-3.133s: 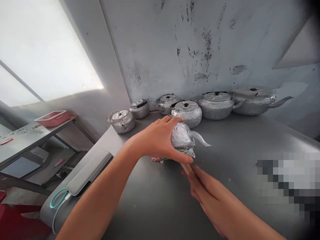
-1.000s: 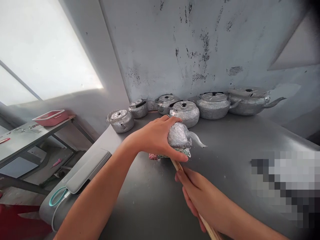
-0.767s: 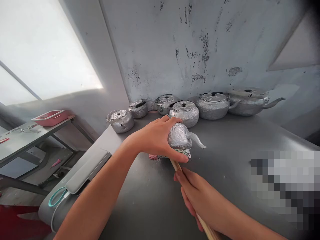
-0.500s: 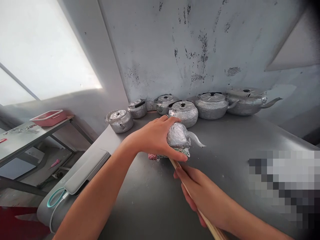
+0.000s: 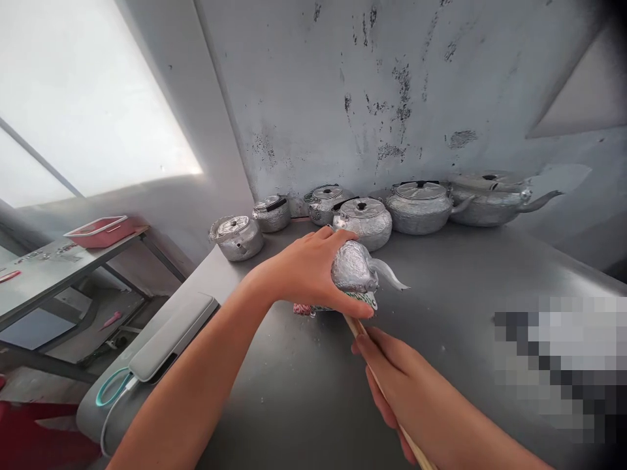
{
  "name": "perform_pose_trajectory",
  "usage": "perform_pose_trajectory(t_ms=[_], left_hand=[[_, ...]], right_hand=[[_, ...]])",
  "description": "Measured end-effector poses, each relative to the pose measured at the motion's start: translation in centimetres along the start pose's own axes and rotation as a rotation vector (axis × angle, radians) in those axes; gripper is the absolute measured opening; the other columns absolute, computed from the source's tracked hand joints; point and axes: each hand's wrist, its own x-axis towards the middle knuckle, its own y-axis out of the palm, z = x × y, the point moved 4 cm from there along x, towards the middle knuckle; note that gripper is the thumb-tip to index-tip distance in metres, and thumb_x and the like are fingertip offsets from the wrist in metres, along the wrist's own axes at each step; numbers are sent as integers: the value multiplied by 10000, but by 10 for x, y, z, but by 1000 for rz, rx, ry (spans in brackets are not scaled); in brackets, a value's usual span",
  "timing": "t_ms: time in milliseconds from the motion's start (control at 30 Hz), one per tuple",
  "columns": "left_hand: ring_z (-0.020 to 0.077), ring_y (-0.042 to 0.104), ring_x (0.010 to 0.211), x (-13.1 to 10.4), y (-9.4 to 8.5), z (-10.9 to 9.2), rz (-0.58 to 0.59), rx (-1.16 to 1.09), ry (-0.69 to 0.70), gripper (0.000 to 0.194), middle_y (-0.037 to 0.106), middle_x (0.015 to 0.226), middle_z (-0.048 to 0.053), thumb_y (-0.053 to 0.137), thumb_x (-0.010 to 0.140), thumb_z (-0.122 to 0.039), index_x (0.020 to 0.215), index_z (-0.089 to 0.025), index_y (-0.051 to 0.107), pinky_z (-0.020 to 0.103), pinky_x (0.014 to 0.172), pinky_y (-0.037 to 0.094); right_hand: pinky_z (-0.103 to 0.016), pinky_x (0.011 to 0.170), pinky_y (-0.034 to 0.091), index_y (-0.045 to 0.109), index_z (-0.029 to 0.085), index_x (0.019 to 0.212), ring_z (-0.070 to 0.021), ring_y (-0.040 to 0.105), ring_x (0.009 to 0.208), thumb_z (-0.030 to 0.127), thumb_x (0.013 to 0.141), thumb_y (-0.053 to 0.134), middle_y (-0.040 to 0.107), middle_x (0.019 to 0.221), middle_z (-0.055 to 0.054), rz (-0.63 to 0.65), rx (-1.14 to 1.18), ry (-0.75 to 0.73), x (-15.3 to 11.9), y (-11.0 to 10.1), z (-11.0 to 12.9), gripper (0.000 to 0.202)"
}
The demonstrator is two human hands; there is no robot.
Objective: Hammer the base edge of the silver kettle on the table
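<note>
My left hand [image 5: 313, 267] is wrapped over a small silver kettle [image 5: 353, 267] with a hammered-looking surface. Its curved spout [image 5: 390, 274] points right. Just beneath the kettle shows a patterned green, white and red thing [image 5: 304, 309], mostly hidden by the hand; what it is I cannot make out. In the closed fingers of my right hand [image 5: 392, 372] is a pale wooden stick [image 5: 353, 326]. The stick slopes up to the left, and its upper end disappears near the left thumb and the underside of the kettle.
Several silver kettles line the back of the grey table [image 5: 294, 405], among them a big one [image 5: 490, 205] and one close behind my hand [image 5: 362, 225]. At the left lie a grey case [image 5: 174, 336] and a cable [image 5: 105, 418]. A pink basket [image 5: 102, 232] sits on a side table.
The whole scene has shifted slightly to the right in view. Both hands keep their holds on the kettle and the stick, with little other visible difference.
</note>
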Motion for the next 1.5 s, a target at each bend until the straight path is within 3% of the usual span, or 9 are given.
perform_pose_trajectory(t_ms=[400, 567, 833, 967, 1067, 1400, 1500], left_hand=[[332, 546, 1238, 1, 2, 0, -23, 23, 10, 1075, 544, 1352, 71, 735, 641, -787, 1547, -319, 394, 398, 920, 517], [336, 538, 1262, 1, 2, 0, -23, 28, 1, 1071, 527, 1402, 68, 726, 640, -796, 1543, -325, 395, 390, 913, 525], [330, 519, 1282, 1, 3, 1, -29, 40, 10, 1078, 516, 1429, 67, 714, 648, -808, 1551, -323, 381, 416, 971, 508], [332, 507, 1296, 1, 2, 0, -28, 32, 8, 1081, 505, 1450, 67, 707, 651, -813, 1556, -325, 377, 413, 978, 502], [337, 508, 1294, 1, 2, 0, -25, 29, -2, 1092, 509, 1443, 67, 707, 645, -813, 1563, -326, 369, 420, 983, 496], [348, 538, 1243, 1, 3, -1, -51, 47, -24, 1066, 546, 1367, 80, 677, 655, -818, 1546, -309, 390, 428, 938, 504], [351, 548, 1235, 0, 5, -3, -57, 62, -17, 1053, 553, 1363, 83, 674, 654, -825, 1534, -317, 399, 438, 938, 505]], right_hand=[[-204, 323, 440, 515, 224, 1147, -102, 369, 369, 539, 1064, 233, 412, 515, 94, 15, -51, 31, -5, 0, 3, 431], [-197, 332, 449, 513, 238, 1145, -133, 401, 462, 546, 1058, 254, 405, 548, 80, 3, -16, 11, -6, 0, 3, 412], [-205, 322, 441, 492, 235, 1176, -122, 389, 402, 524, 1063, 250, 408, 518, 93, 21, -31, 17, -4, 1, 2, 393], [-201, 342, 467, 500, 228, 1187, -114, 380, 409, 565, 1061, 246, 399, 520, 98, -29, 1, -26, -3, -2, 5, 440], [-200, 320, 437, 498, 223, 1205, -110, 369, 380, 504, 1070, 248, 406, 511, 100, 33, -45, 7, -3, 0, 3, 400], [-211, 378, 451, 511, 237, 1140, -121, 400, 451, 576, 1058, 200, 424, 577, 68, -11, -88, 52, -12, -5, 10, 468], [-229, 377, 450, 513, 234, 1133, -135, 435, 437, 521, 1067, 205, 429, 554, 62, -14, -154, 110, -15, -6, 16, 426]])
